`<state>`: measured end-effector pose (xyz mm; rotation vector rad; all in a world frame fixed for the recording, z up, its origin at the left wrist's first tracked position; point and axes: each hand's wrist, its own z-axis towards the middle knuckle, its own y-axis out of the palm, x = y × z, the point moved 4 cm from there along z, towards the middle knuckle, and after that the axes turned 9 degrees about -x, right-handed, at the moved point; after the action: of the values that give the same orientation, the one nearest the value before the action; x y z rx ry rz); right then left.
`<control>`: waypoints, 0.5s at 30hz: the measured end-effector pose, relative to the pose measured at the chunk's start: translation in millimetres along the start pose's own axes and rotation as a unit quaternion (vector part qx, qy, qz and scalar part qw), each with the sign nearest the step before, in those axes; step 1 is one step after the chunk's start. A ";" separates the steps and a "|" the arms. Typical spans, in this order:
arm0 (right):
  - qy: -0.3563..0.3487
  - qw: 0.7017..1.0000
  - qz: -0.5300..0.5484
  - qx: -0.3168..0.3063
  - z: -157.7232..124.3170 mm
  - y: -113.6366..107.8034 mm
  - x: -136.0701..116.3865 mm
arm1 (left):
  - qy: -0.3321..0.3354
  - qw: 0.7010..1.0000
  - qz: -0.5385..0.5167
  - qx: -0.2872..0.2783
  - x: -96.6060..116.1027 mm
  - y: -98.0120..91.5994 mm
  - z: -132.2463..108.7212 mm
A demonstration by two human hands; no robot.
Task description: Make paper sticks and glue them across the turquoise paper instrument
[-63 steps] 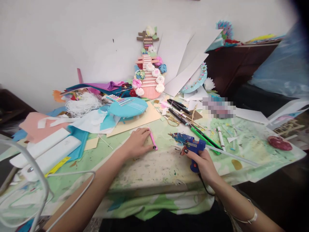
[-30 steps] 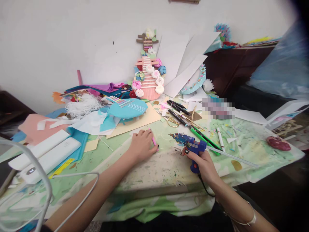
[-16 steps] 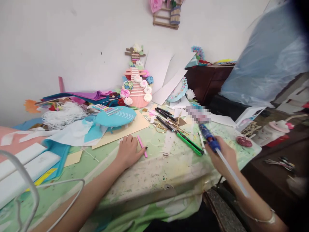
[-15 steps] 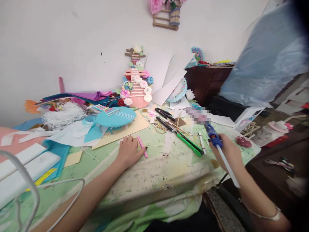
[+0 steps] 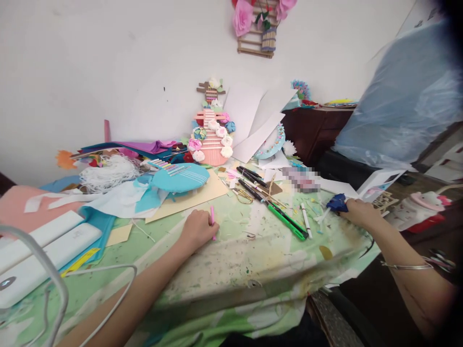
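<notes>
My left hand (image 5: 197, 229) rests on the table with its fingers curled round a short pink stick (image 5: 212, 217), which points up out of the grip. At the right side of the table my right hand (image 5: 356, 212) is closed on a blue glue gun (image 5: 337, 203), seen only in part because my fingers cover the rest. A white pen (image 5: 306, 220) and a green cutter (image 5: 287, 221) lie between my two hands. Beyond my left hand sits a turquoise oval piece (image 5: 183, 179) with pale strings and small coloured sticks, on a cream card (image 5: 213, 189).
A pink lute-shaped craft with paper flowers (image 5: 211, 152) leans on the wall. Black pens (image 5: 249, 189) and gold-handled scissors (image 5: 243, 195) lie mid-table. White yarn (image 5: 108, 173) and long white boxes (image 5: 68, 250) are at left, with a white cable (image 5: 130, 289) above my left arm.
My right hand has moved right and away from me with the glue gun, lowering it toward the table. My left fingers have closed on the pink stick, which lay beside them before.
</notes>
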<state>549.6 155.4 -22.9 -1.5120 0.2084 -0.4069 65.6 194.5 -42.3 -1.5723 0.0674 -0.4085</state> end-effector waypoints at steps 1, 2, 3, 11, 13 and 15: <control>0.004 1.000 -0.005 -0.007 -0.1 -0.5 -1.8 | -0.003 1.000 -0.018 -0.002 -2.6 0.3 0.3; 0.007 1.000 -0.015 -0.014 -1.3 -1.4 -5.2 | -0.008 0.999 -0.036 0.000 -5.2 0.0 0.5; 0.004 0.999 -0.027 -0.018 -3.5 -3.0 -10.6 | -0.016 0.998 -0.054 0.005 -7.5 -1.1 0.7; -0.241 0.969 0.056 0.019 -43.1 -29.5 -122.4 | -0.025 0.904 -0.427 0.001 -15.4 -10.7 2.3; -0.268 0.960 0.083 0.005 -47.7 -37.7 -152.2 | 0.005 0.838 -0.545 -0.020 -14.3 -9.4 3.9; -0.295 0.949 0.109 -0.003 -48.1 -47.4 -180.3 | 0.021 0.792 -0.610 -0.021 -15.0 -8.4 5.5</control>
<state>360.1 180.0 0.3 -1.5323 -0.0979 0.2303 51.4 204.5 -37.2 -1.4679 -0.9695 -1.4484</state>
